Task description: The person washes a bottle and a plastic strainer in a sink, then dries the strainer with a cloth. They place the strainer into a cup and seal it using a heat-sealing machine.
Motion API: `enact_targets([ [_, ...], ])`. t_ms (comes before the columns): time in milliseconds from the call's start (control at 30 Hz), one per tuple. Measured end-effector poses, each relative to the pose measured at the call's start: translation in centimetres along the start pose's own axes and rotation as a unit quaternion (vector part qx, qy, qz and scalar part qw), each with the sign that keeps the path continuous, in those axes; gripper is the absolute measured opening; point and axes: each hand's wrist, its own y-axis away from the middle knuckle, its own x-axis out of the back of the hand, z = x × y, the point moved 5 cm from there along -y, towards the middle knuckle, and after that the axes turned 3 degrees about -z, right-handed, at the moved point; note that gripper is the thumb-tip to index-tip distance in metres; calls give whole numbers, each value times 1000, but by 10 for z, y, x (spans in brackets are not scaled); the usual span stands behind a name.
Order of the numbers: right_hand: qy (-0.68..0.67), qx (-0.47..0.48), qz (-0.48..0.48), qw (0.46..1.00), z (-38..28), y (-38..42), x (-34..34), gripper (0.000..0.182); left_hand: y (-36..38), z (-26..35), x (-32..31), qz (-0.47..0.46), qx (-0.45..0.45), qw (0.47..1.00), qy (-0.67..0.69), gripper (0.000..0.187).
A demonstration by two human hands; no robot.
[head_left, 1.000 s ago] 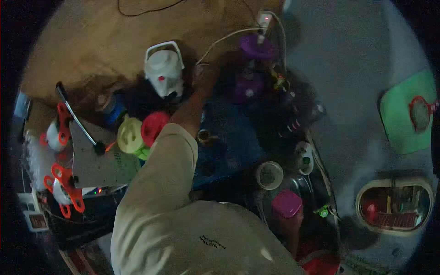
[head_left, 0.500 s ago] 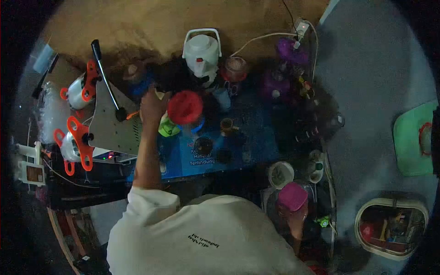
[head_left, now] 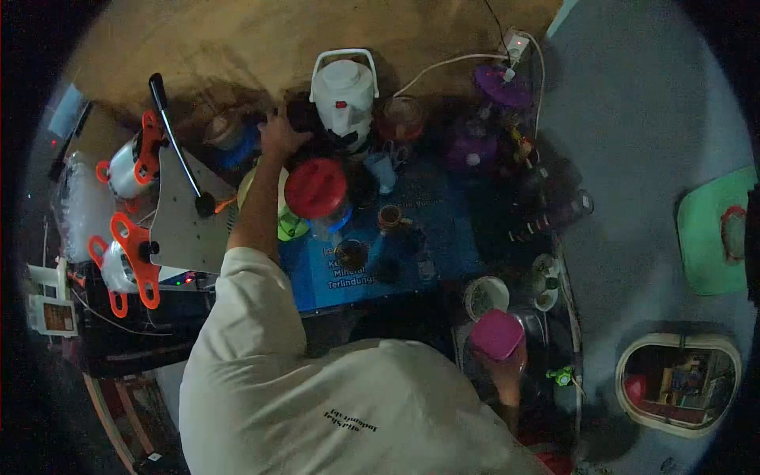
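My left hand reaches to the back of the table, its fingers spread and no held thing visible. Just right of it stands a white jug with a carry handle; a dim blue-based container is to its left. Nearer me, beside my forearm, are a red-lidded container and a yellow-green round item, partly covered by my arm. At the lower right my right hand grips a pink plastic container, close to a white tub with dark contents.
A cup sealing machine with a long lever and orange film holders stands at left. A glass mug and a blue cup rest on the blue table cover. Bottles lie at right, below a power strip.
My left hand has moved farther back from beside the red-lidded container, and its fingers have spread. My right hand and the pink container have shifted slightly left and up.
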Motion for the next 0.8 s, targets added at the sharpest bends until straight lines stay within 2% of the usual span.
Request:
enact_targets([
  [67, 74, 8, 7, 997, 11, 3, -2, 102, -8, -9, -1, 2, -27, 1000, 12, 120],
  [133, 53, 8, 13, 998, 21, 0, -4, 101, -23, -21, -9, -1, -112, 988, 108, 121],
  [167, 32, 8, 17, 999, 26, -1, -3, 100, -28, -25, -15, -1, -113, 988, 107, 121],
  [233, 23, 10, 27, 999, 25, -3, -2, 99, -34, -37, -23, 11, -52, 993, 106, 121],
  [267, 15, 13, 36, 999, 23, -3, -2, 99, -36, -34, -29, 10, -52, 993, 103, 121],
  [333, 17, 1, 36, 999, -11, -9, -6, 96, -38, -18, -33, 76, -10, 997, -2, 118],
  [367, 23, -12, 37, 999, -22, -11, -8, 94, -36, -11, -26, 75, -9, 997, -5, 118],
  [433, 64, 15, 30, 997, 19, -14, -4, 97, -31, -5, -12, 3, 38, 996, 82, 115],
  [467, 105, 42, 26, 993, 31, -16, -3, 101, -31, -6, -12, 3, 38, 996, 82, 115],
  [500, 106, 43, 27, 993, 26, -16, -3, 101, -31, -6, -11, 15, 30, 994, 105, 114],
  [567, 37, 28, 32, 998, 15, -16, -6, 88, -32, -6, -10, 28, 21, 991, 127, 112],
  [600, 37, 29, 32, 998, 23, -17, -5, 88, -30, -4, -8, 23, 34, 992, 120, 111],
  [700, 159, 71, 21, 984, 27, -19, -6, 100, -26, -1, -6, 35, 52, 993, 97, 110],
  [767, 125, 50, 10, 991, 24, -18, -7, 100, -24, 2, -6, 51, 57, 994, 82, 109],
  [800, 125, 50, 10, 991, 10, -18, -6, 100, -22, 5, -2, 20, 95, 991, 95, 108],
])
